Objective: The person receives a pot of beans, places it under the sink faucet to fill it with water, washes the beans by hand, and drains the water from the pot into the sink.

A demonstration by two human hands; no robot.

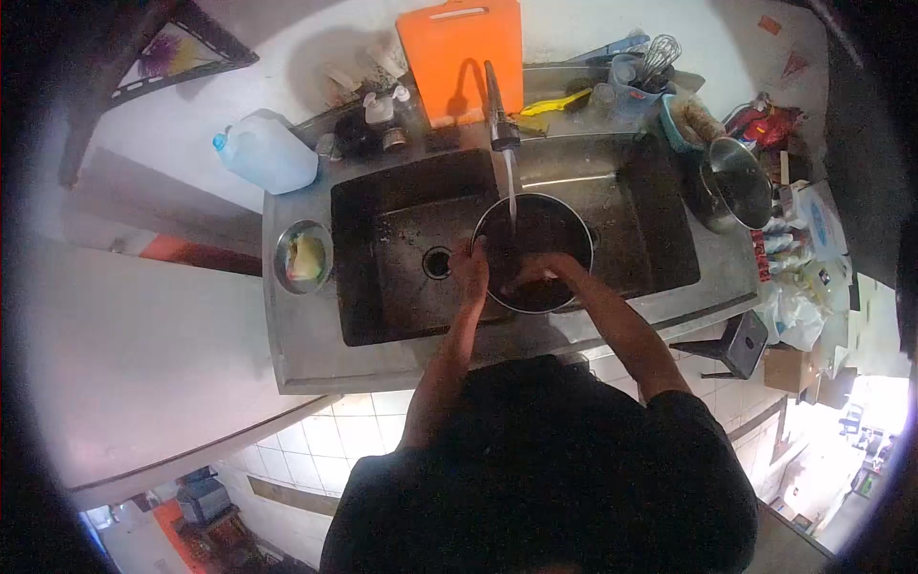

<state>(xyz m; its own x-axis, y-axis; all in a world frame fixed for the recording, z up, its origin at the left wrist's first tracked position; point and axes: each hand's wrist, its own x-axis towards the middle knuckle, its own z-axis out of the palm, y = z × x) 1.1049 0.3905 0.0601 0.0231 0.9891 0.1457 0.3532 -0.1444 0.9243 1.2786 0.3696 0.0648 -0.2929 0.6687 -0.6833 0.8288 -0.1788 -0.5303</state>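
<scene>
Orange is the bright board (459, 62) leaning on the wall, at 11 o'clock from the round, dark pot (566, 228). The pot is in front of me on my screen, over the middle of the double sink (406, 215), with the drain hole (437, 263) at 9 o'clock from it. I can't tell if the pot touches the bottom of the sink.

My left hand (469, 266) is curled on the pot's rim at 9 o'clock and has hold of it. My right hand (541, 268) comes in over the rim at 4 o'clock and dips inside the pot. Its fingers are partly lost in the dark, so I can't tell how open it is or if it holds anything.

The tap (504, 134) is at 12 o'clock, and water (513, 196) runs from it down into the pot. On the grey tabletop (296, 349), a small dish (279, 268) sits at 9 o'clock, a big jug (273, 153) at 10, a whisk (661, 55) at 1 and a shiny bowl (744, 182) at 2.
</scene>
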